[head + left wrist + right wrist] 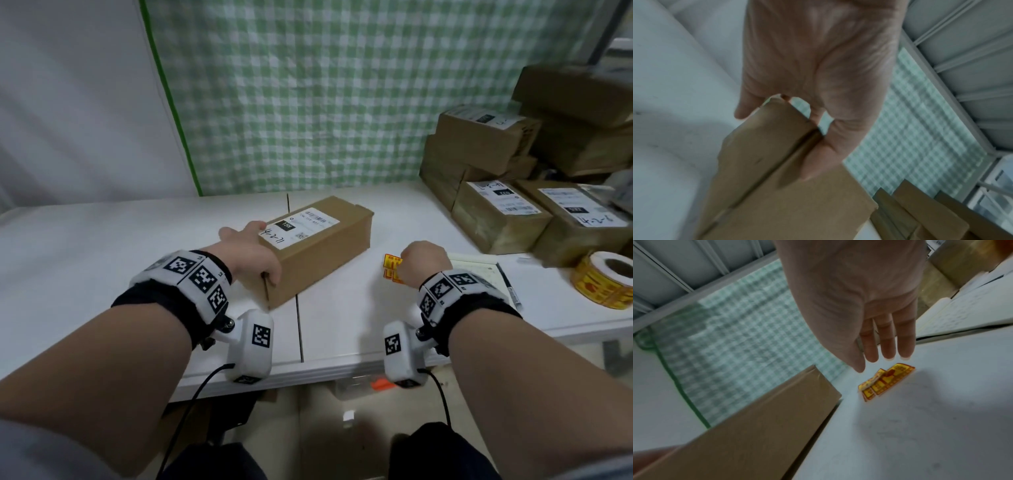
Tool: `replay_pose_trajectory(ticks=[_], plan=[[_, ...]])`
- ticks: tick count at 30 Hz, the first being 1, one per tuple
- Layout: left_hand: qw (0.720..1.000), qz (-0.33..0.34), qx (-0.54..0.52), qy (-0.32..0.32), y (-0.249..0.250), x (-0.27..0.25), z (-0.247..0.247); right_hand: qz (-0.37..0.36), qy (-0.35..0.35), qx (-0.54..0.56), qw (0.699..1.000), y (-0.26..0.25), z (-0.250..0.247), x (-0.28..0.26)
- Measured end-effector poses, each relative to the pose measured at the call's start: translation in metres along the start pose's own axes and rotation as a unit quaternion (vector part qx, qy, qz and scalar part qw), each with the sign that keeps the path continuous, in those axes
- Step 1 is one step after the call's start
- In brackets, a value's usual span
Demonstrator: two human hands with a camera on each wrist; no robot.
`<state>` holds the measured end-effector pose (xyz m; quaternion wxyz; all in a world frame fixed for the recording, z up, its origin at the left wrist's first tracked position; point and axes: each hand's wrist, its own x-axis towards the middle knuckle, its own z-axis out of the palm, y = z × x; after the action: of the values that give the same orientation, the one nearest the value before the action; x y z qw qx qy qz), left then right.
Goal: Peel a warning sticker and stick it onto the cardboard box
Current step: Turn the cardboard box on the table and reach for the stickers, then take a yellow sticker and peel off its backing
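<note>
Two hands work over the white tabletop point(102, 240). The left hand point(251, 253) grips the near end of the long brown cardboard box point(322, 240), thumb on the front end face and fingers over the top beside its white shipping label point(301, 226); the box lies near the tabletop's middle, angled toward the back edge. The right hand point(855, 308) hovers with fingers point(888, 344) straight and loosely together, holding nothing, just above the yellow-and-red warning sticker strip point(885, 379) lying flat right of the box. A yellow sticker roll point(606, 277) sits by the right edge, near stacked brown parcels point(500, 212).
</note>
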<state>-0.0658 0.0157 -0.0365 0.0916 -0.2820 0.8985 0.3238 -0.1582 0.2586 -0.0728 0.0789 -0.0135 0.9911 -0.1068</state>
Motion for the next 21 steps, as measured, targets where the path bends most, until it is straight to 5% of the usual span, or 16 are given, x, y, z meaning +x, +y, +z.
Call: replay_pose_trajectory(ticks=[6, 12, 21], plan=[[0.978, 0.001, 0.21, 0.008, 0.019, 0.006, 0.018, 0.001, -0.008, 0.013, 1.0, 0.007, 0.011, 0.015], [0.97, 0.047, 0.235, 0.045, 0.05, 0.019, 0.04, -0.01, -0.024, 0.043, 0.999, 0.015, 0.02, 0.028], [0.968, 0.029, 0.244, 0.052, 0.063, 0.04, 0.055, -0.028, -0.042, -0.002, 0.999, 0.025, 0.023, 0.038]])
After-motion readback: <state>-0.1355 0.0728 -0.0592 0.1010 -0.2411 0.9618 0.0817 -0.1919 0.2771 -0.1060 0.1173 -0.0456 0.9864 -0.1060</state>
